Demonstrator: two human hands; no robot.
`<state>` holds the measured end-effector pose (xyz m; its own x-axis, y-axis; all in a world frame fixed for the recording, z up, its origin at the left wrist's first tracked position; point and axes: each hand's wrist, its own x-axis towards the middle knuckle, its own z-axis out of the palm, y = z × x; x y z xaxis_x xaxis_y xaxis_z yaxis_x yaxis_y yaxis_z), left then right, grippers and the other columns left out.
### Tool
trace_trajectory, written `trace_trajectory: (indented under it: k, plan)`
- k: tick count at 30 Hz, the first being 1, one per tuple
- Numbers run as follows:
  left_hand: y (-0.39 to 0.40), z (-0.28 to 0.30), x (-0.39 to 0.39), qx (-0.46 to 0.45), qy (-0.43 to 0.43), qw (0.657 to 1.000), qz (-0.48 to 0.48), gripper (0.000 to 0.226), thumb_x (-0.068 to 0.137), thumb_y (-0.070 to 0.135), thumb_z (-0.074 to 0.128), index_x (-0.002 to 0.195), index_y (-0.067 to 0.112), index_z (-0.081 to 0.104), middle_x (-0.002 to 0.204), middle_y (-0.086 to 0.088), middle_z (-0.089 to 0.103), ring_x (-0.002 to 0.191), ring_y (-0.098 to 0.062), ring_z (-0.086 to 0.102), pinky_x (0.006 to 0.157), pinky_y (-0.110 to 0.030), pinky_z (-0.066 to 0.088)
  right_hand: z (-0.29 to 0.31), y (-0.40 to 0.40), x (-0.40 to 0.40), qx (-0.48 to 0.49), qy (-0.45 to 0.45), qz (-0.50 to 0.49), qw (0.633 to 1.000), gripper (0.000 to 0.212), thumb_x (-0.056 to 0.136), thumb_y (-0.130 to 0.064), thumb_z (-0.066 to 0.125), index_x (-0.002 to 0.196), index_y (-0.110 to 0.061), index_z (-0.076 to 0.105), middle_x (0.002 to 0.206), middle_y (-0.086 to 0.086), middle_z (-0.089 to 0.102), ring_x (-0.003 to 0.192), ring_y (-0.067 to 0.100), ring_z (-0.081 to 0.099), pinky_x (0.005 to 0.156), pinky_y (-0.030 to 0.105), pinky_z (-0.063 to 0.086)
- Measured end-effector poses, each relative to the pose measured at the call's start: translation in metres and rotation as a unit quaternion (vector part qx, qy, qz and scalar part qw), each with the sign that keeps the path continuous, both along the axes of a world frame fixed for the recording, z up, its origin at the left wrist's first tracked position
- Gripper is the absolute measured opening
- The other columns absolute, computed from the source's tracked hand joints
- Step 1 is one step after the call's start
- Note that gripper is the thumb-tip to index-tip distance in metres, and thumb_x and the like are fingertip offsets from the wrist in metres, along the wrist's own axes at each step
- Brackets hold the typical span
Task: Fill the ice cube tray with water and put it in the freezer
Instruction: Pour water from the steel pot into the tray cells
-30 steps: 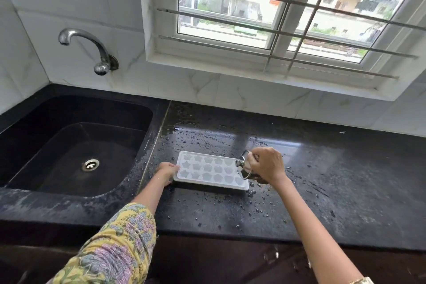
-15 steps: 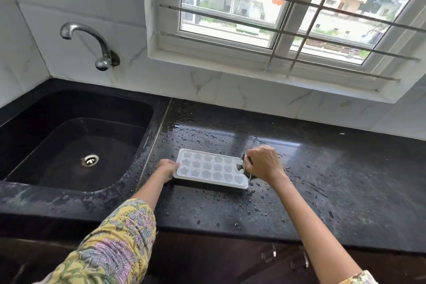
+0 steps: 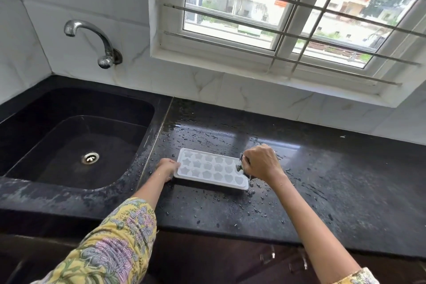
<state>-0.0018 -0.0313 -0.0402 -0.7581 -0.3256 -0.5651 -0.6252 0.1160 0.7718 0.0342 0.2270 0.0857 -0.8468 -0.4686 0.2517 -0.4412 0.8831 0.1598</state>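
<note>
The ice cube tray [image 3: 211,169] is lying flat at centre frame on the wet table [image 3: 322,180], long axis running left to right; the left hand [image 3: 168,167] is gripping its left end; the right hand [image 3: 261,163], curled round a small metal vessel [image 3: 241,165], is tilting it over the right end.

Black sink and wet tabletop under a barred window.
A chrome tap [image 3: 92,40] curves out from the white marble-look wall over the dark sink [image 3: 143,108], drain [image 3: 90,157] gleaming; water droplets [image 3: 230,203] bead across the black granite tabletop [image 3: 345,187]; window [image 3: 288,11] shows buildings and trees.
</note>
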Motion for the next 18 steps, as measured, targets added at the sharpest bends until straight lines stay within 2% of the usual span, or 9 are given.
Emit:
trace_trajectory:
  k: [4,9,11,15,18]
  plan:
    - [0.0001,0.0028,0.0005,-0.007,-0.006,1.000,-0.011,0.005,0.090,0.017,0.059,0.090,0.012,0.058,0.124,-0.013,0.060,0.099,-0.024,0.052,0.096,-0.035,0.046,0.0007,-0.0014,-0.0002,0.015,0.012,0.005,1.000,0.033,0.072,-0.012,0.049,0.042,-0.018,0.036,0.038,-0.003,0.033,0.033,0.013,0.033,0.044,0.031,0.048]
    - [0.0009,0.0083,0.0035,-0.021,-0.010,1.000,-0.012,0.006,0.089,0.018,0.061,0.091,0.013,0.060,0.123,-0.013,0.061,0.115,-0.028,0.056,0.095,-0.035,0.047,0.0036,-0.0054,0.0018,0.044,0.029,0.008,0.999,0.040,0.064,-0.010,0.063,0.040,-0.019,0.032,0.036,-0.005,0.028,0.030,0.012,0.030,0.036,0.024,0.041]
    - [0.0013,0.0095,0.0039,-0.023,-0.014,1.000,-0.016,0.006,0.089,0.018,0.060,0.092,0.012,0.060,0.123,-0.013,0.061,0.115,-0.028,0.056,0.095,-0.035,0.048,0.0043,-0.0060,0.0019,0.049,0.032,0.012,0.998,0.041,0.062,-0.010,0.064,0.039,-0.020,0.031,0.036,-0.006,0.027,0.029,0.011,0.028,0.036,0.023,0.038]
    - [0.0017,0.0097,0.0038,-0.022,-0.009,0.999,-0.023,0.023,0.090,0.017,0.059,0.108,0.004,0.065,0.124,-0.014,0.060,0.097,-0.024,0.053,0.087,-0.035,0.048,0.0044,-0.0056,0.0002,0.043,0.044,0.024,0.998,0.035,0.065,-0.012,0.054,0.039,-0.021,0.032,0.035,-0.007,0.026,0.029,0.010,0.026,0.037,0.025,0.045]
    - [0.0016,0.0093,0.0045,-0.024,-0.005,1.000,-0.020,0.027,0.090,0.018,0.059,0.111,0.002,0.064,0.124,-0.014,0.061,0.101,-0.024,0.055,0.094,-0.037,0.048,0.0052,-0.0065,-0.0002,0.038,0.062,0.025,0.997,0.032,0.067,-0.017,0.043,0.038,-0.022,0.030,0.036,-0.008,0.023,0.029,0.010,0.024,0.037,0.024,0.044]
